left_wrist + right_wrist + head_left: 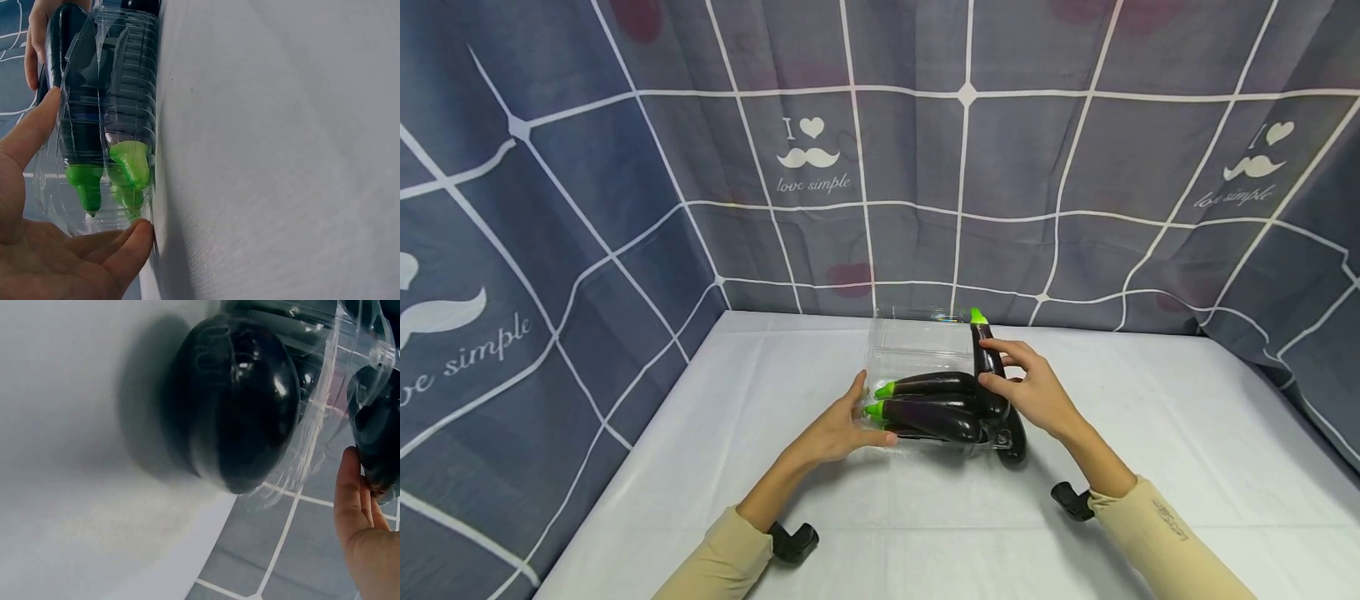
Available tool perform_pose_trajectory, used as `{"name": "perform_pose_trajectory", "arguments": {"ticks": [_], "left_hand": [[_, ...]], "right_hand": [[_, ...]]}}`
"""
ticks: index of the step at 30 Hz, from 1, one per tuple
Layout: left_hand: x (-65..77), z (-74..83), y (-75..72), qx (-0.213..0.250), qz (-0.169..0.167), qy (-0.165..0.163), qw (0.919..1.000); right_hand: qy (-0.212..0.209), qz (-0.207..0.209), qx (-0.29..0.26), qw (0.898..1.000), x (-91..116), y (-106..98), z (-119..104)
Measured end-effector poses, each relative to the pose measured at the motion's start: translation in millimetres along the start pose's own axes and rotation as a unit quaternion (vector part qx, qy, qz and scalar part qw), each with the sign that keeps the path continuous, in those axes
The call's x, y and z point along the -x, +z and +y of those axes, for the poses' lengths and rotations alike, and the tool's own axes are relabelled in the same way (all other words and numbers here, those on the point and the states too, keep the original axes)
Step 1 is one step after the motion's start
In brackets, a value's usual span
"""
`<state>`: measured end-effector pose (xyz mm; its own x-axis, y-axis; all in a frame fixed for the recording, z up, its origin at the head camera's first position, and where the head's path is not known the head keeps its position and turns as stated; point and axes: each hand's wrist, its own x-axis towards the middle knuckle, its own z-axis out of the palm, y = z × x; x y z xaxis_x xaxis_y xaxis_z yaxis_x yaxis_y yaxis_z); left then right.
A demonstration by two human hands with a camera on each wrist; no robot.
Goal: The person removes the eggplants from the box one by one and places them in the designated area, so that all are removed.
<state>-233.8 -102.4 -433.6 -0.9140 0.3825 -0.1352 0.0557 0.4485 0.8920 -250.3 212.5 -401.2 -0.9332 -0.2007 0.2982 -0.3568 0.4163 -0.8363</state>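
A clear plastic clamshell box [917, 337] stands with its lid folded back, holding several dark purple eggplants [925, 417] with green stem ends toward the left. My left hand [835, 429] holds the box's left end between thumb and fingers; in the left wrist view, green caps [131, 165] show through its ribbed wall. At the right end, my right hand [1037, 387] grips an eggplant [987, 346] between thumb and fingers. The right wrist view shows a large rounded eggplant end [244, 406] low beside the box and my fingers [350, 494] against another eggplant [378, 419].
A white cloth [1150, 400] covers the table. Grey-blue checked curtains [910, 150] hang behind and on both sides. A black wrist mount [793, 543] sits at the left sleeve, with a matching mount [1072, 502] at the right one.
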Motion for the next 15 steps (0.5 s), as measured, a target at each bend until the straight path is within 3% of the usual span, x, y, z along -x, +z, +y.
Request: {"name": "perform_pose_trajectory", "arguments": {"ticks": [15], "left_hand": [[0.5,-0.5,-0.3,-0.007,0.002,0.001,1.0]], "right_hand": [[0.042,0.002,0.032,0.999,21,-21,3]]}}
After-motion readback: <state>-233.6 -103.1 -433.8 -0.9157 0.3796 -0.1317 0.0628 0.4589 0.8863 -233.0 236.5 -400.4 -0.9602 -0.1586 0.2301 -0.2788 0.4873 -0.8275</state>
